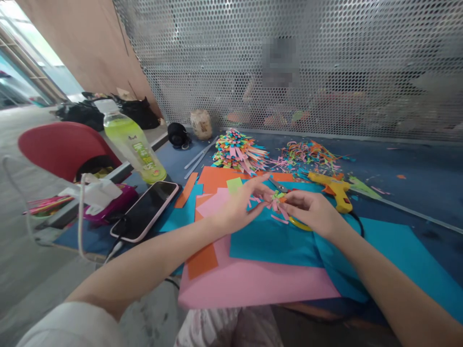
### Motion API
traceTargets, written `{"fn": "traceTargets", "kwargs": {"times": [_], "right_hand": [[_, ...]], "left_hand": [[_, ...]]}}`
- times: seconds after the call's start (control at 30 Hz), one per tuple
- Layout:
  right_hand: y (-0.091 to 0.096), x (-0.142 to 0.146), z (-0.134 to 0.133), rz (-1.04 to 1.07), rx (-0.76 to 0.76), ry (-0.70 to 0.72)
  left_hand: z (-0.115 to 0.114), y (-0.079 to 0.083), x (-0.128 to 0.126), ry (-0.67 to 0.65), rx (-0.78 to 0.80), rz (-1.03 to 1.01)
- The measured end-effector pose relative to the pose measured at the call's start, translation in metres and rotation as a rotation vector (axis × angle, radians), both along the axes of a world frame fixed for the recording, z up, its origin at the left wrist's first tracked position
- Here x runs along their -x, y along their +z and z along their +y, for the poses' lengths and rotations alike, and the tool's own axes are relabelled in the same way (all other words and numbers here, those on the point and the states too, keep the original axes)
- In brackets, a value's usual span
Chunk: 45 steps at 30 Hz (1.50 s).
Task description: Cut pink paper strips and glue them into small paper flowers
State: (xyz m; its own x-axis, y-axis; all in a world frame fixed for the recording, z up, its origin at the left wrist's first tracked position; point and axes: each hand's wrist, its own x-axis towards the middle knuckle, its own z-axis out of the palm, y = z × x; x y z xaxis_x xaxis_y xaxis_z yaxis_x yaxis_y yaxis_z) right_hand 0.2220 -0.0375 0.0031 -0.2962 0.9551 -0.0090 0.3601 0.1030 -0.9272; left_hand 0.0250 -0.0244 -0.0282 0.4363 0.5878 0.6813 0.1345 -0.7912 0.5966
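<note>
Both hands meet over the sheets of coloured paper in the middle of the table. My right hand (pixel 311 209) is pinched shut on a small paper flower (pixel 278 198) of pink, green and orange strips. My left hand (pixel 243 205) touches the flower's pink strips with its fingertips, the fingers partly spread. Under the hands lie teal paper (pixel 275 241), pink paper (pixel 253 282) and orange paper (pixel 217 178). Scissors (pixel 280 185) with a yellow handle lie just behind the flower.
A yellow glue gun (pixel 334 188) lies right of my hands. A pile of finished paper flowers (pixel 238 149) and loose scraps (pixel 307 154) sit further back. A phone (pixel 146 209), a green drink bottle (pixel 132 142) and tissues stand at the left. Behind a perforated metal screen (pixel 325 62) sits another person.
</note>
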Motion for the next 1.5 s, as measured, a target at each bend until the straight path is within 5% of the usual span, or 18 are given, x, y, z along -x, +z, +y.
{"fn": "traceTargets", "kwargs": {"times": [0.47, 0.87, 1.5], "right_hand": [[-0.004, -0.006, 0.002, -0.117, -0.059, -0.034], [-0.003, -0.002, 0.000, -0.089, -0.072, -0.016], [-0.007, -0.001, 0.000, -0.104, -0.078, 0.060]], "left_hand": [[0.005, 0.003, 0.004, 0.134, 0.076, -0.148], [-0.002, 0.006, 0.007, 0.102, -0.166, 0.267], [-0.003, 0.004, 0.006, 0.134, -0.357, 0.358]]}}
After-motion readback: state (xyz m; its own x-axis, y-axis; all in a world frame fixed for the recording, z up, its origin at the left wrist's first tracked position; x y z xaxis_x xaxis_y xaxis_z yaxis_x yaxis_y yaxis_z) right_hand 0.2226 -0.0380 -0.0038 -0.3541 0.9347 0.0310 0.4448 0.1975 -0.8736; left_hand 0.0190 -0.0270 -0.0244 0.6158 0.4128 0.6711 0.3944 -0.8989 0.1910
